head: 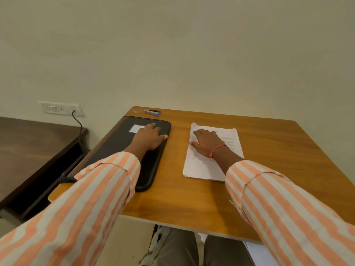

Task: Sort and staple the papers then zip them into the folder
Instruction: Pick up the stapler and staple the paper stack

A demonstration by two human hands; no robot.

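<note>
Two hands down flat, neither gripping anything. Left hand (151, 138) rests palm-down on the far end of the black zip folder (119, 150), fingers straight, tips next to the white label (135, 128). Right hand (206, 143) rests palm-down on the paper stack (201, 167), fingers spread and relaxed, with a red thread (217, 149) on the wrist.

The folder lies closed along the left edge of the wooden table (192, 200). The papers lie flat to its right, well apart from it, with the top corners a bit ragged. The stapler (152, 112), silver with a blue tip, sits at the far left corner just beyond the folder. A small clear item (137, 111) lies beside it; I can't tell what it is.

Off the table to the left are a dark side table (28, 146) and a wall socket (61, 108) with a black cable (79, 129) plugged in.
</note>
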